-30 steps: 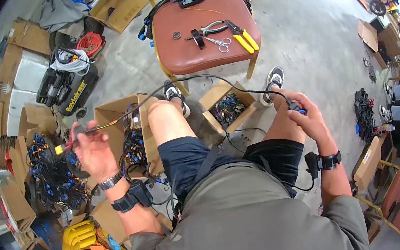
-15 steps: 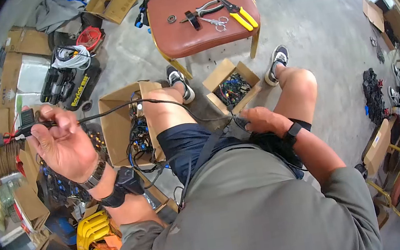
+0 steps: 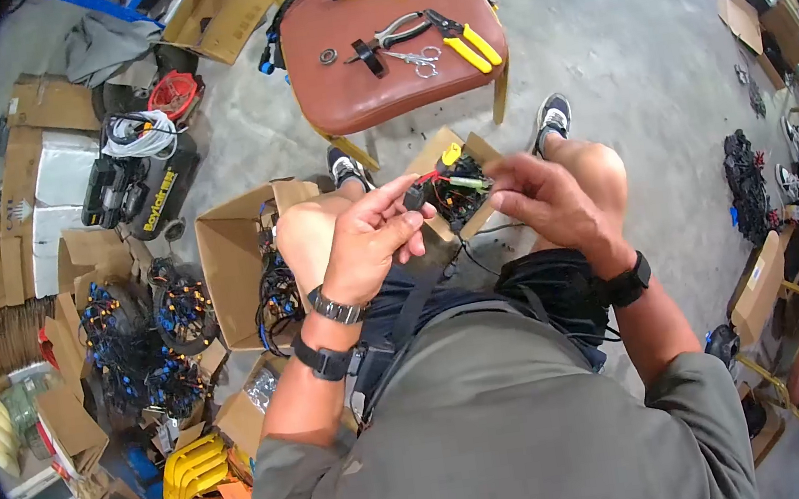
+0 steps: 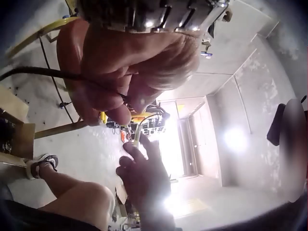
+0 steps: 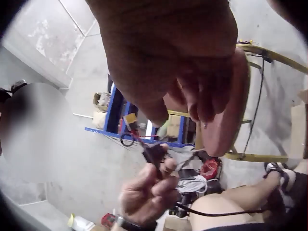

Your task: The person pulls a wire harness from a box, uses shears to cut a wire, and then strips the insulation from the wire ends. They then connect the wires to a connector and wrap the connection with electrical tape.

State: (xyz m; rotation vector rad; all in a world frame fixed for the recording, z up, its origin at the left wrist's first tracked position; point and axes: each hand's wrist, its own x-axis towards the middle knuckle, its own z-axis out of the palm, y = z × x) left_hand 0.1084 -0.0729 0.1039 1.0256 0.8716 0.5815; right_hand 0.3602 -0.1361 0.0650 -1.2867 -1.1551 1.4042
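head view: the left hand [image 3: 376,239] pinches a black connector [image 3: 415,197]; the right hand [image 3: 555,204] pinches a pale strip [image 3: 467,182]. left wrist view: the dark cable [image 4: 48,71] trails away, so a snag could tug it. right wrist view: the yellow plug's [image 5: 130,121] red wires [image 5: 135,134] might strain if pulled.

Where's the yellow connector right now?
Above and right of centre in the head view, the yellow connector is between the left hand and right hand, seen against the small cardboard box.
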